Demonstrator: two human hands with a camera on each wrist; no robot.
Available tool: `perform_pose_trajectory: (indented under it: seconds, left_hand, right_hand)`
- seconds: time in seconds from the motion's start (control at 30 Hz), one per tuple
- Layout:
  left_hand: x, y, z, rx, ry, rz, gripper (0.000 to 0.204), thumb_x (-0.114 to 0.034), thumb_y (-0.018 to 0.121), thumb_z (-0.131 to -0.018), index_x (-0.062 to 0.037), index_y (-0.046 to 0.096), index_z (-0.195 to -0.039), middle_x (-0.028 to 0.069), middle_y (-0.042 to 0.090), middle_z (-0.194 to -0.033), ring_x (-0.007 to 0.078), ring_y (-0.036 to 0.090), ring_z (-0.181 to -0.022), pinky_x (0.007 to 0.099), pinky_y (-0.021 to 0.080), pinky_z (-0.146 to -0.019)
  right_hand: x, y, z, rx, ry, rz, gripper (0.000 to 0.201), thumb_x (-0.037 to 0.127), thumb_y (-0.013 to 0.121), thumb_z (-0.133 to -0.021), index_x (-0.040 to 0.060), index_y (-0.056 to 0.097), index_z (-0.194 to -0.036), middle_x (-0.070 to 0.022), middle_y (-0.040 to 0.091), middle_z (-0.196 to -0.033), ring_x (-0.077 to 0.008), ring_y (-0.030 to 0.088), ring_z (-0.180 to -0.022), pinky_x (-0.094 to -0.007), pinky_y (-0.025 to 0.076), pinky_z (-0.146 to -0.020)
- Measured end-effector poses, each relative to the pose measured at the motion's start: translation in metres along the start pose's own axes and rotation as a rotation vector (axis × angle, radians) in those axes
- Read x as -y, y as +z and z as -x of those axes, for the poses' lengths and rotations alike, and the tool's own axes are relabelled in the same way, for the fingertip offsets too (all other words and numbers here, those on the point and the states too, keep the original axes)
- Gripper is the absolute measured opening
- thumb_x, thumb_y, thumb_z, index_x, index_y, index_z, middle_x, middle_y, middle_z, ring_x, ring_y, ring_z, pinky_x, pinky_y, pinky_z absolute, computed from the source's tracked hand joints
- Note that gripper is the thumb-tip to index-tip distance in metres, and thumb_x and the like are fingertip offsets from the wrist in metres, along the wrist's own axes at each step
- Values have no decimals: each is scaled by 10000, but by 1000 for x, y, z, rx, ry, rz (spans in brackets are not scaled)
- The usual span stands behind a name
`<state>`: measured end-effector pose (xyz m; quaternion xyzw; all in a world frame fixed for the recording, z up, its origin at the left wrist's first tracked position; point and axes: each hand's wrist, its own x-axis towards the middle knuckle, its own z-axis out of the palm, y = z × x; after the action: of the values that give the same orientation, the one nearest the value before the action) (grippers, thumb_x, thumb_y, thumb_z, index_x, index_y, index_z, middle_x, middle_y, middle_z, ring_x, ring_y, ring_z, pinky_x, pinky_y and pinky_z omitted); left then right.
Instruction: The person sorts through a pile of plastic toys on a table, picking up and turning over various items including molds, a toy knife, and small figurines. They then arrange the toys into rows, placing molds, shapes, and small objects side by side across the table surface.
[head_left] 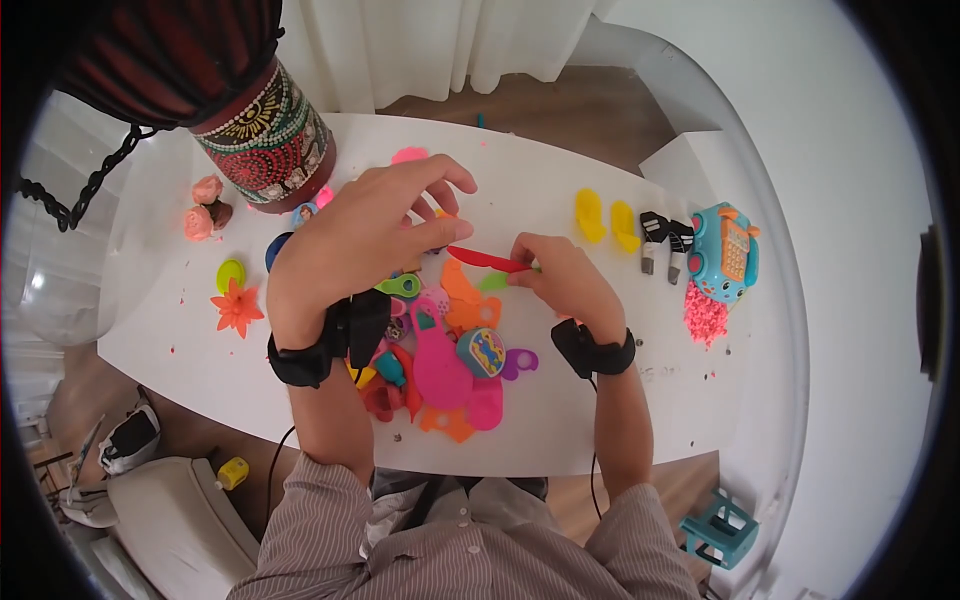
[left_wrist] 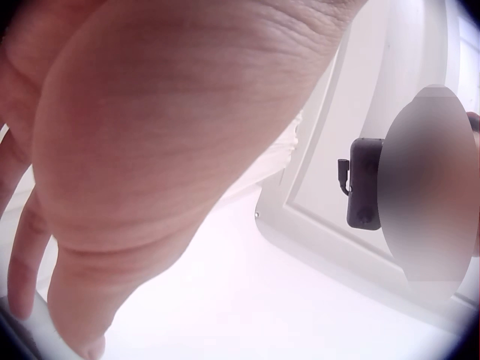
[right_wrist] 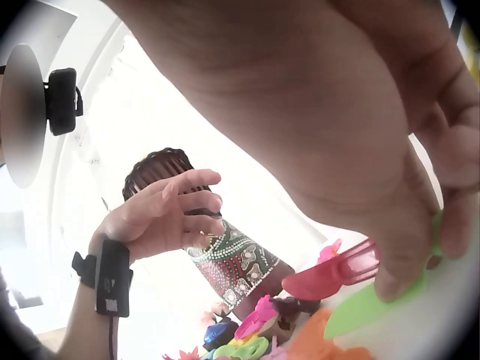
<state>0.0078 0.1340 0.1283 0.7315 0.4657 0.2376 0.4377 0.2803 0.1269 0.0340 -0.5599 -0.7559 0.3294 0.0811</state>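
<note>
My right hand (head_left: pixel 572 283) pinches a red plastic toy knife (head_left: pixel 487 261) and a light green toy knife (right_wrist: pixel 367 307) between thumb and fingers. Both blades point left, toward the other hand. My left hand (head_left: pixel 365 235) hovers over the left side of a toy pile, fingers spread and loosely bent, holding nothing. In the head view its thumb overlaps the red tip, but the right wrist view shows a gap between them. Below the hands lie a pink paddle-shaped piece (head_left: pixel 445 365), orange flat pieces (head_left: pixel 460 295) and a blue-and-yellow toy (head_left: pixel 484 353).
A patterned drum (head_left: pixel 270 140) stands at the back left of the white table (head_left: pixel 600 400). Artificial flowers (head_left: pixel 237 307) lie at the left. Yellow toy shoes (head_left: pixel 590 215), a toy telephone (head_left: pixel 724 255) and pink crumbs (head_left: pixel 705 315) are at the right.
</note>
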Motion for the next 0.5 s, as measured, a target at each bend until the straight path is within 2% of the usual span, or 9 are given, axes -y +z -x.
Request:
perform_pose_trajectory:
  seconds: [0.03,0.1,0.13,0.2,0.23,0.3,0.4,0.47,0.5]
  left_hand:
    - [2,1,0,-7,27,-1,351,-231,739,-962,-36,637,-1235,154,711,-1057,246,709,-909,361,588,-736]
    - [2,-1,0,-24,55,-8,376,-231,741,-962,-42,623,-1264,160,709,-1062,243,709,-915,354,585,-739]
    - [1,-3,1,-71,72,-18,421,-229,750,-956,-54,601,-1308,155,708,-1073,234,706,-919,348,583,-744]
    - [-4,-3,2,-123,95,-35,469,-227,759,-951,-65,578,-1351,151,706,-1084,225,704,-922,343,582,-750]
    - [-7,-1,3,-196,92,73,519,-221,776,-938,-77,553,-1385,140,706,-1093,219,700,-924,346,581,-761]
    - [-9,-2,1,-279,91,176,573,-215,792,-926,-89,528,-1419,129,706,-1102,214,696,-926,348,581,-772]
    - [-6,-5,1,-238,135,241,497,-183,798,-927,-70,584,-1361,94,701,-1131,176,688,-917,317,574,-713]
    - [-11,-8,0,-105,107,298,344,-143,784,-942,-47,647,-1242,71,717,-1062,129,681,-859,268,547,-637]
    - [-12,-8,0,-107,98,298,344,-143,784,-942,-47,647,-1242,71,717,-1062,129,681,-859,268,547,-637]
  right_hand:
    - [5,-5,0,-2,-1,0,183,102,778,-893,22,662,-1010,-82,688,-875,-237,658,-738,-353,516,-650]
    - [28,-26,2,-17,118,-470,159,126,751,-957,19,658,-1028,-23,653,-809,-98,557,-567,-267,418,-493]
    - [37,-35,4,-16,112,-471,159,126,751,-957,19,658,-1028,-23,653,-809,-98,557,-567,-267,418,-493]
    - [53,-53,7,-17,17,-816,159,147,721,-1003,13,650,-1049,10,617,-822,-9,453,-508,-206,308,-437]
    - [60,-55,7,-16,4,-887,181,153,705,-1020,-3,644,-1086,0,623,-846,-7,404,-488,-203,278,-438]
    - [74,-55,9,-14,-16,-989,154,123,699,-1013,-1,640,-1084,-8,632,-855,-16,434,-514,-212,297,-445]
    - [83,-50,10,72,-52,-1219,139,101,685,-1018,6,632,-1105,-15,645,-864,-20,452,-535,-216,305,-453]
    - [83,-42,8,147,-61,-1355,148,109,678,-1030,10,627,-1128,-13,648,-863,-16,441,-529,-211,294,-454]
    - [81,-38,5,204,-76,-1447,239,125,674,-1036,10,593,-1228,-46,674,-929,-4,419,-499,-189,293,-438]
